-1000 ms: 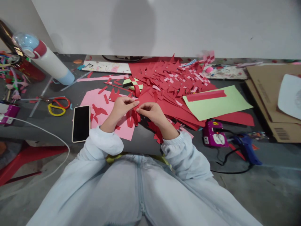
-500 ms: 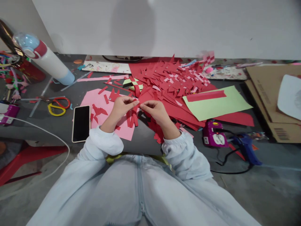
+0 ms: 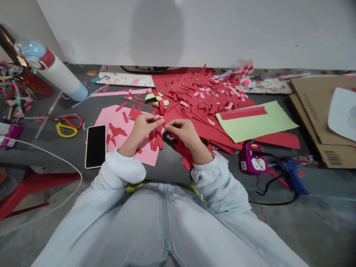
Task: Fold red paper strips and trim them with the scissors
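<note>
My left hand (image 3: pixel 145 128) and my right hand (image 3: pixel 184 130) meet over the middle of the table, fingertips almost touching. Both pinch a small red paper piece (image 3: pixel 164 124), mostly hidden by the fingers. Beneath my left hand is a pink sheet (image 3: pixel 111 118) with red scraps on it. Beyond my hands lies a large heap of cut red paper (image 3: pixel 191 91) with pink checkered bits. A woven green-and-red piece (image 3: pixel 157 99) rests just past the fingertips. Right of my right hand, a light green sheet (image 3: pixel 258 124) carries a red strip (image 3: pixel 243 112).
A phone (image 3: pixel 96 146), scissors (image 3: pixel 67 129) and a white bottle (image 3: pixel 55 74) stand or lie left. To the right are a purple power box (image 3: pixel 253 159), a blue glue gun (image 3: pixel 292 178) with its cable, and cardboard (image 3: pixel 314 111). A red stool (image 3: pixel 36 187) is lower left.
</note>
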`<state>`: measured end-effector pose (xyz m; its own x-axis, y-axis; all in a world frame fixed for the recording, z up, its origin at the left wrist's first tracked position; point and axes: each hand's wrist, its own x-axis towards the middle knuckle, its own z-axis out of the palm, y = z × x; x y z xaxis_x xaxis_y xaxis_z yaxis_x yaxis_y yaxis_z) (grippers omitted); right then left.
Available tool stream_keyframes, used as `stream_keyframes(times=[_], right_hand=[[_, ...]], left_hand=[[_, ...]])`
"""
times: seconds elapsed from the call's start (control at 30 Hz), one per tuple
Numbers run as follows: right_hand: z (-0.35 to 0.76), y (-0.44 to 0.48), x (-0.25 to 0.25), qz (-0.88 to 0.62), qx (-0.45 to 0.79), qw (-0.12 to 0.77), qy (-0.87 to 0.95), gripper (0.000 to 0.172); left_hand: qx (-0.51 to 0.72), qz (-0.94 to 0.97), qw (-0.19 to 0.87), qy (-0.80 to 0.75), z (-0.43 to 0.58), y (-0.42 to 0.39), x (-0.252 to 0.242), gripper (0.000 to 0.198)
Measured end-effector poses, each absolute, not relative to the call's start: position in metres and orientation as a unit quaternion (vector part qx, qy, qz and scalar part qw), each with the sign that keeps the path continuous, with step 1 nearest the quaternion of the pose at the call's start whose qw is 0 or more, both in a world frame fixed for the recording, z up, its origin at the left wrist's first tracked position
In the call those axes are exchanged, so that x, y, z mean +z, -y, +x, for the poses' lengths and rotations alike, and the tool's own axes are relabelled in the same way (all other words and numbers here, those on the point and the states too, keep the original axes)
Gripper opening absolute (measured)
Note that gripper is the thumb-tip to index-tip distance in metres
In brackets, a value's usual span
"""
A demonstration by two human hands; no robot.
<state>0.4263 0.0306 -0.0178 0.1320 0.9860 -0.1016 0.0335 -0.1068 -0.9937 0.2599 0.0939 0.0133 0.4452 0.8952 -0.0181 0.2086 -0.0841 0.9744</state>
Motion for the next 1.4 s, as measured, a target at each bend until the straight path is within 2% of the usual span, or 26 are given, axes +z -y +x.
stream_keyframes(times=[1.2,1.4], right_hand=[[0.4220,-0.0307,-0.0114,-0.561,0.486,0.489,0.458,0.045],[0.4257,-0.0299,-0.0143,-0.553,0.510,0.472,0.460,0.041]], left_hand=[[0.336,0.641,0.548,-0.420,0.2608,-0.0957,0.0111,0.038],[0.343,0.634,0.544,-0.430,0.2606,-0.0956,0.0138,0.039]])
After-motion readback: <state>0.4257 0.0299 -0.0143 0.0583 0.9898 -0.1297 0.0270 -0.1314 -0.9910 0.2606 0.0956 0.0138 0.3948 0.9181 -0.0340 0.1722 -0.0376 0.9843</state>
